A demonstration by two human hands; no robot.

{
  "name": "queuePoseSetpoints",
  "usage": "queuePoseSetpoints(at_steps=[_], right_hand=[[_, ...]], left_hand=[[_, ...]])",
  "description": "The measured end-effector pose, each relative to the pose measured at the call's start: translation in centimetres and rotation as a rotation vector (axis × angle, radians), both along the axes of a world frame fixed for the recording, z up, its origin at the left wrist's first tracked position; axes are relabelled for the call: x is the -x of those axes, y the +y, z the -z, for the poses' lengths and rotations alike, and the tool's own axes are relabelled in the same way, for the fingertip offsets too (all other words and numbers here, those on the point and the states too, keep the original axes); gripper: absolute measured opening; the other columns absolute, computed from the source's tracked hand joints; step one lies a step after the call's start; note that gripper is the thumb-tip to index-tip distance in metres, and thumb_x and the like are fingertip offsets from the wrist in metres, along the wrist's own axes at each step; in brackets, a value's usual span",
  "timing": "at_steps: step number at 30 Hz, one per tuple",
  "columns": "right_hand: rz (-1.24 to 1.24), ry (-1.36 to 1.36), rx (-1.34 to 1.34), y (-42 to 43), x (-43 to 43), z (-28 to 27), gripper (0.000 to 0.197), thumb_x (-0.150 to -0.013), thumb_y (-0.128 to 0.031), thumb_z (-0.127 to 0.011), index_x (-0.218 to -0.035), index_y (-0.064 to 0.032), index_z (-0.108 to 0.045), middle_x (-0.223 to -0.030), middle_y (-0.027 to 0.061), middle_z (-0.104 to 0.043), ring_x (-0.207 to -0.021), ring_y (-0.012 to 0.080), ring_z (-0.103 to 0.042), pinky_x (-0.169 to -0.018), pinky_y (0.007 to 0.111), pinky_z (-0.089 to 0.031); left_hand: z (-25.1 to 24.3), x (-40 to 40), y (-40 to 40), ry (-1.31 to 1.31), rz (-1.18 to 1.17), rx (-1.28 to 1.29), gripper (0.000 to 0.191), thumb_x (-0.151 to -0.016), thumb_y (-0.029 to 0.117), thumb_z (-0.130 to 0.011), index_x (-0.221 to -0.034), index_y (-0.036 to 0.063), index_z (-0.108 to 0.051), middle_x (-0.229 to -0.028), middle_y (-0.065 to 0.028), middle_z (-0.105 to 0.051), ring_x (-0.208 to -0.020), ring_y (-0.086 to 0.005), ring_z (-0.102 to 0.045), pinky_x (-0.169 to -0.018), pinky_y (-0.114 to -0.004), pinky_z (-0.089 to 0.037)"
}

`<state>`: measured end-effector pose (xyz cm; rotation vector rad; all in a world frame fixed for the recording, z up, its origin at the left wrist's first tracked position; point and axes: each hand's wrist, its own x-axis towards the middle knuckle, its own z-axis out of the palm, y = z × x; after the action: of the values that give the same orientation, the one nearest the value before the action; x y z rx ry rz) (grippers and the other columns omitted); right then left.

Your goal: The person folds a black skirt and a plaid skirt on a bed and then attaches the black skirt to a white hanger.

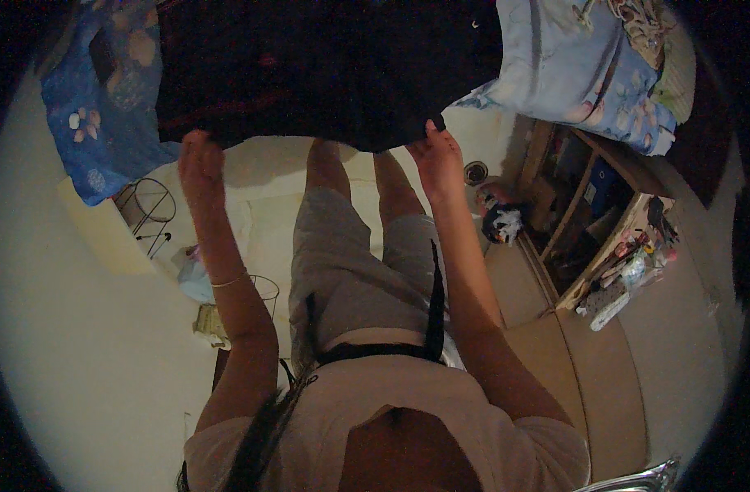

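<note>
A wide black cloth [326, 67], perhaps a garment, spreads out in front of me at the top of the view. Its near edge is pinched by my left hand [201, 163] at the left corner. At the right corner my right hand [438, 157] grips the same edge between thumb and fingers. Blue flowered fabric [86, 129] hangs to the left of the cloth. Pale blue flowered bedding [565, 67] lies to its right. The far end of the black cloth runs out of the view.
On the right, a wooden shelf unit [562, 258] holds boxes, with small items [633, 264] heaped on top. A bag [503, 222] sits on the floor beside it. At left are a wire stand [155, 200], a light blue plastic bag [197, 277] and a small box [210, 325].
</note>
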<state>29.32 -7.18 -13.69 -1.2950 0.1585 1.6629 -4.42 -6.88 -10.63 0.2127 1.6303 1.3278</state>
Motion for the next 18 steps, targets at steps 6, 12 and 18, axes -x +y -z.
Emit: queuePoseSetpoints(at_steps=[6, 12, 18], right_hand=[[-0.074, 0.055, 0.05, -1.1, -0.9, 2.1, 0.008, -0.086, -0.012, -0.055, -0.092, -0.0069, -0.054, -0.1, 0.0082, -0.059, -0.093, 0.0229, -0.058, -0.087, 0.041, -0.045], [-0.2, 0.106, -0.126, -2.2, -0.1, 2.9, 0.03, -0.089, -0.027, -0.051, -0.109, -0.0049, -0.051, -0.102, 0.007, -0.058, -0.091, 0.0193, -0.057, -0.077, 0.035, -0.049], [-0.146, 0.052, -0.077, -1.1, -0.6, 1.1, 0.023, -0.088, -0.015, -0.049, -0.108, -0.0029, -0.052, -0.099, 0.0077, -0.059, -0.089, 0.0202, -0.058, -0.081, 0.034, -0.047]], left_hand=[[-3.6, -6.6, 6.2, 0.256, 0.701, -0.098, 0.024, -0.087, 0.013, -0.052, -0.106, 0.0024, -0.06, -0.076, -0.0021, -0.058, -0.064, -0.0092, -0.054, -0.057, -0.022, -0.043], [-2.3, -31.8, 14.2, 0.832, 1.245, -0.637, 0.033, -0.073, 0.024, -0.066, -0.102, 0.0085, -0.061, -0.104, -0.0138, -0.058, -0.099, -0.0269, -0.055, -0.081, -0.037, -0.047], [-3.1, -28.7, 14.1, 0.903, 1.123, -0.646, 0.044, -0.072, 0.034, -0.068, -0.104, 0.0059, -0.059, -0.114, -0.016, -0.051, -0.106, -0.0319, -0.05, -0.084, -0.04, -0.046]])
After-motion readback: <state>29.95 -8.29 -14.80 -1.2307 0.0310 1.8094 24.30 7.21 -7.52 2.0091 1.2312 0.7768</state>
